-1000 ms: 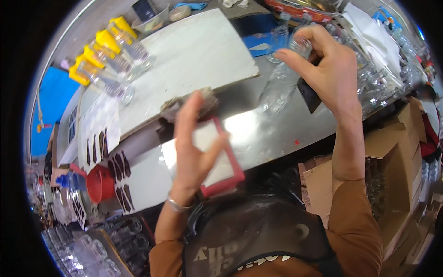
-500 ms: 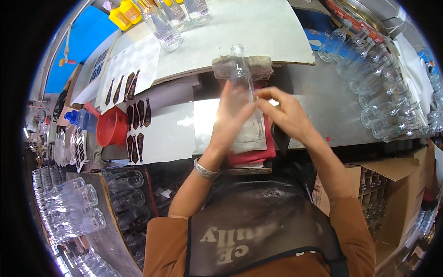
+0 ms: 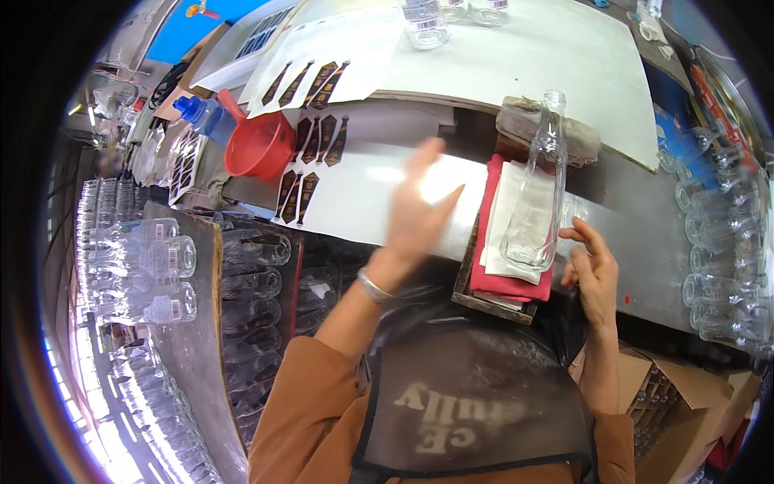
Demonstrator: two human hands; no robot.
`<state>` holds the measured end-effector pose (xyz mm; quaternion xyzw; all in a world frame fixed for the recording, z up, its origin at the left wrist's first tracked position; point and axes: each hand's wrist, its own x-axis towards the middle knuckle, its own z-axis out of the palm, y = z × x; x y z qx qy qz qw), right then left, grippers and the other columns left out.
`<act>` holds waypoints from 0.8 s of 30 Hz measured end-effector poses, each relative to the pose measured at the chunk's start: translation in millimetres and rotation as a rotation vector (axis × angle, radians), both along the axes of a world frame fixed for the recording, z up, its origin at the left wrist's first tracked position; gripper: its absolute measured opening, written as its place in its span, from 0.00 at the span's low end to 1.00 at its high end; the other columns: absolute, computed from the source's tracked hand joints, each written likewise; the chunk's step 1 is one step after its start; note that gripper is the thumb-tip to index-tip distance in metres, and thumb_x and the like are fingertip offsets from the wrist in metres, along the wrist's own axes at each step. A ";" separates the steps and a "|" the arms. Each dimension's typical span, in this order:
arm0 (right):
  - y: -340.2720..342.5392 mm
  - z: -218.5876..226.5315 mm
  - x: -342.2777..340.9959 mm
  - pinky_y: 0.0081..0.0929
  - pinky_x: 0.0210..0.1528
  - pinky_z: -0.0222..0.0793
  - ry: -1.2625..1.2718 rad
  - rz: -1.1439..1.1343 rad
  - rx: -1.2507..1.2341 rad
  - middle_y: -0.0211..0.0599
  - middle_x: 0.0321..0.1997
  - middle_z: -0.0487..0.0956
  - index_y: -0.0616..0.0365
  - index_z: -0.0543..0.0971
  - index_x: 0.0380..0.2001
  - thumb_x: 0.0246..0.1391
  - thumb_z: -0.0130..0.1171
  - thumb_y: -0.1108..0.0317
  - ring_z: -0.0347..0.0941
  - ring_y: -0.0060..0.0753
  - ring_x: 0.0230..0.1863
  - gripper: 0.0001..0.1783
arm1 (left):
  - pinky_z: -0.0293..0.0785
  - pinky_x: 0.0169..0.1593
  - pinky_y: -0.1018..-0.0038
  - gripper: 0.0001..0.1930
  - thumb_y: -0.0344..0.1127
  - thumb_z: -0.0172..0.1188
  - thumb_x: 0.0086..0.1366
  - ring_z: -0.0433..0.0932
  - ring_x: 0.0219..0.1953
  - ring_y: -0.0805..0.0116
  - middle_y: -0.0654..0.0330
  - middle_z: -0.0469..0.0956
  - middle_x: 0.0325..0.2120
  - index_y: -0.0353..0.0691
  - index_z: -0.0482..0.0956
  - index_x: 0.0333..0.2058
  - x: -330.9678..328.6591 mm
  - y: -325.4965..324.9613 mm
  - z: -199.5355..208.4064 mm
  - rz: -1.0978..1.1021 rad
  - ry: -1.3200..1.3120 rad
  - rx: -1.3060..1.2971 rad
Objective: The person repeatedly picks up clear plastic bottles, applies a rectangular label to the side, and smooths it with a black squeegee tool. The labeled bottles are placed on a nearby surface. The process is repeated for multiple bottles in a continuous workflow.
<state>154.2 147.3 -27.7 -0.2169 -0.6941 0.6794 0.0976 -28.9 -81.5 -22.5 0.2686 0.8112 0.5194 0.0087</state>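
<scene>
A clear glass bottle (image 3: pixel 535 202) lies with its neck on a grey rolled cloth pad (image 3: pixel 592 143) and its base on a folded white cloth (image 3: pixel 496 230). Beneath that is a red cloth (image 3: pixel 486 278) on a small wooden stand (image 3: pixel 492 310). My left hand (image 3: pixel 411 214) hovers left of the bottle, blurred, its fingers stretched out and the thumb apart; nothing shows in it. Just right of the bottle's lower body is my right hand (image 3: pixel 595 274), fingers bent but apart, holding nothing I can see. Dark tie-shaped labels (image 3: pixel 322 139) lie in rows on white sheets beyond my left hand.
A red dipper (image 3: pixel 260 147) and a blue-capped bottle (image 3: pixel 211 121) stand at the left. Glass bottles (image 3: pixel 149 270) are stacked at lower left, with more (image 3: pixel 721 250) along the right. An open cardboard box (image 3: pixel 685 403) sits at lower right. Several bottles stand on the far white board (image 3: pixel 532 64).
Both hands have come away from the bottle, the left to the left and the right toward me. The whole view has swung leftward, so the bench appears farther right.
</scene>
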 end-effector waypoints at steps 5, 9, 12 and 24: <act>18.9 -7.7 11.6 0.13 0.23 0.63 -0.053 -0.097 -0.036 0.39 0.44 0.82 0.68 0.73 0.58 0.67 0.53 0.69 0.66 0.13 0.21 0.20 | 0.67 0.63 0.63 0.30 0.41 0.67 0.64 0.72 0.60 0.50 0.41 0.73 0.56 0.27 0.71 0.58 -75.9 -100.7 -33.4 0.385 0.314 -0.415; 17.9 -6.4 5.6 0.13 0.23 0.62 -0.028 -0.083 0.002 0.38 0.41 0.82 0.68 0.74 0.56 0.67 0.54 0.69 0.66 0.13 0.20 0.18 | 0.65 0.64 0.58 0.30 0.40 0.68 0.62 0.70 0.60 0.44 0.41 0.70 0.60 0.27 0.72 0.58 -101.7 -104.6 -3.9 0.481 0.571 -0.419; 10.6 -3.2 -1.3 0.14 0.24 0.62 -0.011 -0.067 0.037 0.38 0.39 0.82 0.69 0.74 0.55 0.66 0.54 0.70 0.66 0.14 0.21 0.18 | 0.54 0.69 0.48 0.35 0.39 0.70 0.60 0.57 0.70 0.43 0.42 0.59 0.68 0.34 0.68 0.63 -131.1 -97.4 -4.0 0.496 0.675 -0.569; 10.9 -8.4 2.2 0.14 0.24 0.61 -0.033 -0.098 0.042 0.37 0.38 0.83 0.69 0.74 0.54 0.66 0.55 0.70 0.66 0.13 0.21 0.17 | 0.58 0.66 0.56 0.16 0.28 0.65 0.61 0.67 0.65 0.53 0.53 0.74 0.58 0.41 0.81 0.48 -184.3 -105.7 -19.6 0.471 0.872 -0.442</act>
